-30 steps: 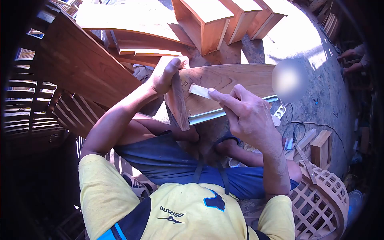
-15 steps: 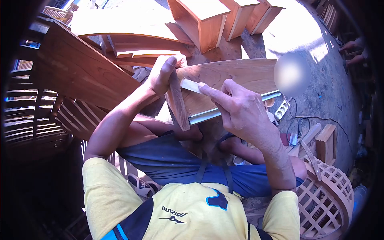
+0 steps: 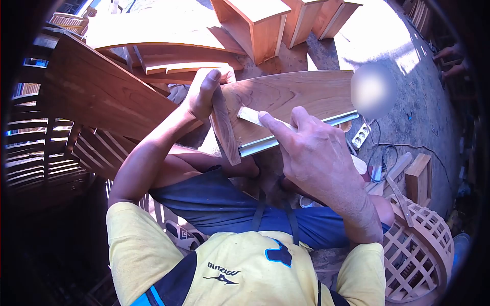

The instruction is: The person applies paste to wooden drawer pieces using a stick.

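Observation:
My left hand (image 3: pixel 204 92) grips the upper corner of a wooden drawer (image 3: pixel 301 94), where its end board (image 3: pixel 223 125) meets the long side panel. A pale metal rail (image 3: pixel 263 146) runs along the panel's lower edge. In my right hand (image 3: pixel 319 153) is a flat, whitish scraper-like blade (image 3: pixel 249 115), its tip on the panel near the corner joint. My index finger lies along the blade, and the other fingers curl around its handle, which the hand mostly hides.
Several wooden drawers (image 3: pixel 268 35) stand at the top. A wide board (image 3: pixel 102 86) leans at left. To the right are a power strip (image 3: pixel 361 135) with a cable, a small wooden box (image 3: pixel 417 178) and a lattice basket (image 3: pixel 413 245). Another person's hands (image 3: pixel 451 61) show at far right.
The blade has moved to the left and then slightly back to the right on the panel. The drawer appears a little higher in view, still held by my left hand.

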A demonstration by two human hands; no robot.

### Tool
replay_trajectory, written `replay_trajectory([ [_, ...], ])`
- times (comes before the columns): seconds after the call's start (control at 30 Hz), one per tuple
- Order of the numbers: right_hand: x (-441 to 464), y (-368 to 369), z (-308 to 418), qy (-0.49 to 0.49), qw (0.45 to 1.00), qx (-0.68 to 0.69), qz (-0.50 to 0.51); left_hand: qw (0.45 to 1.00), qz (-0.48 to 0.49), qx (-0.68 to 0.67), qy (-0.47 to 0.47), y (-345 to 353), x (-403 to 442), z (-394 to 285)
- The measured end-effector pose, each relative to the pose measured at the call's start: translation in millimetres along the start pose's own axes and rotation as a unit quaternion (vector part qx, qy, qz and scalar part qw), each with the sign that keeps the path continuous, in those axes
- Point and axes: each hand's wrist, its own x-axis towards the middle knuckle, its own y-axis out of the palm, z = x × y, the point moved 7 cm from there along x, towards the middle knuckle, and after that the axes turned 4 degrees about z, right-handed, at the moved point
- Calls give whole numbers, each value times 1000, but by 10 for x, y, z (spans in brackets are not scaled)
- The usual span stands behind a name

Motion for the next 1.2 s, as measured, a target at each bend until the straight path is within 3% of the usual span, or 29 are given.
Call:
replay_trajectory([
  [0.07,-12,7,-61,6,1000,0,16,1000,-3,-6,-10,11,-1,-33],
  [0.23,132,-4,-96,-4,998,37,-51,999,-13,-28,-15,34,7,-53],
  [0.37,107,0,-154,-36,999,19,-30,999,-10,-47,-22,36,5,-28],
  [0.43,-12,-69,-331,-22,995,100,-18,999,-17,-50,-13,-61,2,133],
  [0.63,-63,272,-351,-82,986,144,1,995,-9,-99,-15,-45,0,106],
  [1.03,139,281,-390,-157,982,99,22,1000,-6,16,19,-147,65,136],
  [1.2,74,111,-394,-98,990,98,10,998,-15,47,41,-154,74,127],
])
